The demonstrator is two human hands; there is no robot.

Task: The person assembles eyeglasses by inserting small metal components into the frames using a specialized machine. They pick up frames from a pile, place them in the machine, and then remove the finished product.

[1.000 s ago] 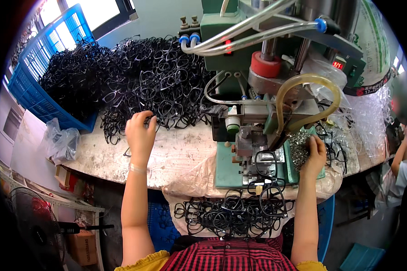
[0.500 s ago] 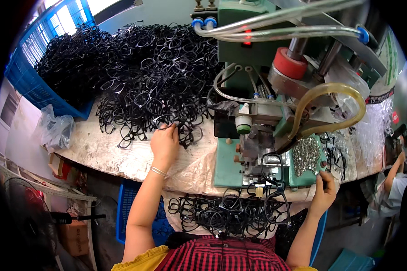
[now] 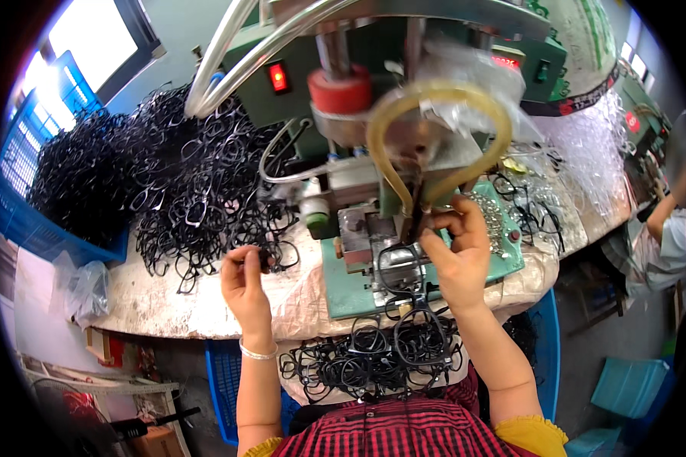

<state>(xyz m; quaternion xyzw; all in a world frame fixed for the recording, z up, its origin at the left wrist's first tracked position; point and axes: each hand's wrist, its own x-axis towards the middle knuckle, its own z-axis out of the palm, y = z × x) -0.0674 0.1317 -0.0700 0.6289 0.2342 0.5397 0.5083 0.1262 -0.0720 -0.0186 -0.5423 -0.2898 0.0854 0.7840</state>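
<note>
My left hand (image 3: 245, 293) is over the table at the near edge of the heap of black eyeglass frames (image 3: 198, 183). Its fingers are pinched on a black eyeglass frame (image 3: 287, 257), partly hidden behind the fingertips. My right hand (image 3: 465, 255) reaches in under the head of a green press (image 3: 335, 286), its thumb and fingers closed beside the metal fixture (image 3: 356, 236). Whatever they hold is too small or hidden to make out. Another black eyeglass frame (image 3: 427, 346) sits at the fixture and hangs toward me. Small metal parts (image 3: 492, 221) lie on the press base beside my right hand.
More eyeglass frames (image 3: 343, 365) lie in front of my lap. A blue crate (image 3: 8, 183) is at the far left, near a clear plastic bag (image 3: 90, 289). A yellowish hose (image 3: 503, 122) loops above my right hand. At right, another person's arm (image 3: 663, 213) shows.
My right hand has moved from beside the small metal parts up and left to the fixture. My left hand has drawn back from the heap toward me. The view has shifted to the right.
</note>
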